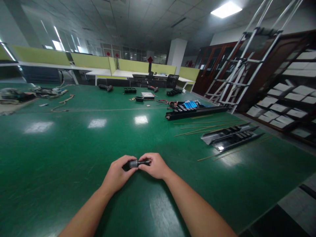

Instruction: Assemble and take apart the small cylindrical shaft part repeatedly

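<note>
Between my hands, just above or on the green table, is a small grey-and-black cylinder (133,163). A thin dark shaft (143,162) extends from its right end; whether it is one piece with the cylinder I cannot tell. My left hand (119,171) is closed round the cylinder, thumb below and fingers above. Thumb and fingers of my right hand (154,165) pinch the shaft near its light-coloured tip. Both hands nearly meet at the fingertips. The palm sides and part of the cylinder's left end are hidden or in shadow.
The green table (74,148) stretches far ahead. To the right lie black metal channels (232,136), thin yellowish rods (197,127) and a long black rail (195,113) beside a blue packet (190,104). Farther back are a white box (147,95), power tools (106,88) and cables.
</note>
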Action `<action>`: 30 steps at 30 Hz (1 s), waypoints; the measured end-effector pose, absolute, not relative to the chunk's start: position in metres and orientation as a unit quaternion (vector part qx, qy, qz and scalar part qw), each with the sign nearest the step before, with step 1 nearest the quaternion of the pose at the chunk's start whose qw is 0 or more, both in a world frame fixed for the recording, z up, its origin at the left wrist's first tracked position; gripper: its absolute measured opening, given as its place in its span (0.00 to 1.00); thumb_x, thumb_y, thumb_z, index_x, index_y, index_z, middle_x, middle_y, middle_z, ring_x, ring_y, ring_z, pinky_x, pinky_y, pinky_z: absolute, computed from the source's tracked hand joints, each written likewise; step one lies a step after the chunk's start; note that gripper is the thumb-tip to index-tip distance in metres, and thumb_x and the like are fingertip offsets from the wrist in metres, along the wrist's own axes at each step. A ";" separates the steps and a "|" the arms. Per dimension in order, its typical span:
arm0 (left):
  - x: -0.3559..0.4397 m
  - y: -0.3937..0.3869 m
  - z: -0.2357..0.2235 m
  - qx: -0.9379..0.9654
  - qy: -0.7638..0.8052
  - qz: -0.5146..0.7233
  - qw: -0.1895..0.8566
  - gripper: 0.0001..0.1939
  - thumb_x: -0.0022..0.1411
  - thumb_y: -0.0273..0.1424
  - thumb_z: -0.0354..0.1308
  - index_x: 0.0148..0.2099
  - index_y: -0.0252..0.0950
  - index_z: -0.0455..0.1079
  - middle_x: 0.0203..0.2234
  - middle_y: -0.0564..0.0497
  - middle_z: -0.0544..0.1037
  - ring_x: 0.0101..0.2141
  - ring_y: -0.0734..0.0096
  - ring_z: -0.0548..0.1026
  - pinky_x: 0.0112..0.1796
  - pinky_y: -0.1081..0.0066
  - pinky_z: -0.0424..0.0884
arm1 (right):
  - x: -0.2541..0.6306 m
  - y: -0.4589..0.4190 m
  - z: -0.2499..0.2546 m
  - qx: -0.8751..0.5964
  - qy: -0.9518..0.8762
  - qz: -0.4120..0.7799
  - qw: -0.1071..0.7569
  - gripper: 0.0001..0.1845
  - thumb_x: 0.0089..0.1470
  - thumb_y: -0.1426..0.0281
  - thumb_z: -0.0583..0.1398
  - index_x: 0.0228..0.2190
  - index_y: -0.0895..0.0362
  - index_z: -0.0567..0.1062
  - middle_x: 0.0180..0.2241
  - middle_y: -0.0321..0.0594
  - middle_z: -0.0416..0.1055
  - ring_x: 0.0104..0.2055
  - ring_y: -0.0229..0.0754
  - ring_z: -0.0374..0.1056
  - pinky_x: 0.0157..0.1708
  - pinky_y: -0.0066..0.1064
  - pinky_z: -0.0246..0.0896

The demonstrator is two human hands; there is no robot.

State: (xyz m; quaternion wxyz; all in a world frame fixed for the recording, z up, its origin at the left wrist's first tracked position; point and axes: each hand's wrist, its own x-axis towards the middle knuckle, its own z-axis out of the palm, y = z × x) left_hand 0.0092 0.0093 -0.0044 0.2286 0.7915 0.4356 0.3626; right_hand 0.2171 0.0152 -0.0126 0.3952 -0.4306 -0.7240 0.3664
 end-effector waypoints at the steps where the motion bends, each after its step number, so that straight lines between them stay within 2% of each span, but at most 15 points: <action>1: 0.009 0.009 -0.004 0.791 0.437 0.363 0.227 0.13 0.59 0.34 0.63 0.46 0.43 0.71 0.40 0.53 0.77 0.42 0.68 0.75 0.44 0.70 0.69 | 0.217 0.015 -0.013 -0.431 -0.723 0.367 0.396 0.10 0.48 0.70 0.64 0.36 0.58 0.80 0.33 0.39 0.77 0.35 0.41 0.73 0.35 0.28 0.65; 13: 0.010 0.008 -0.002 0.788 0.441 0.370 0.217 0.13 0.58 0.34 0.63 0.46 0.42 0.72 0.40 0.50 0.77 0.41 0.65 0.75 0.44 0.67 0.70 | 0.218 0.017 -0.014 -0.431 -0.709 0.385 0.404 0.10 0.48 0.70 0.64 0.36 0.59 0.80 0.33 0.41 0.77 0.34 0.41 0.72 0.34 0.29 0.66; 20: 0.010 0.008 -0.003 0.783 0.447 0.371 0.222 0.13 0.57 0.33 0.64 0.46 0.43 0.72 0.40 0.53 0.77 0.42 0.67 0.75 0.45 0.69 0.69 | 0.217 0.017 -0.013 -0.428 -0.696 0.403 0.412 0.10 0.47 0.70 0.65 0.34 0.60 0.80 0.32 0.41 0.76 0.32 0.40 0.71 0.33 0.28 0.65; 30: 0.011 0.008 -0.002 0.784 0.443 0.375 0.220 0.13 0.57 0.32 0.63 0.46 0.41 0.73 0.40 0.50 0.77 0.42 0.64 0.75 0.45 0.67 0.71 | 0.219 0.019 -0.017 -0.427 -0.689 0.416 0.413 0.10 0.47 0.69 0.65 0.34 0.59 0.80 0.32 0.42 0.77 0.32 0.40 0.71 0.32 0.28 0.65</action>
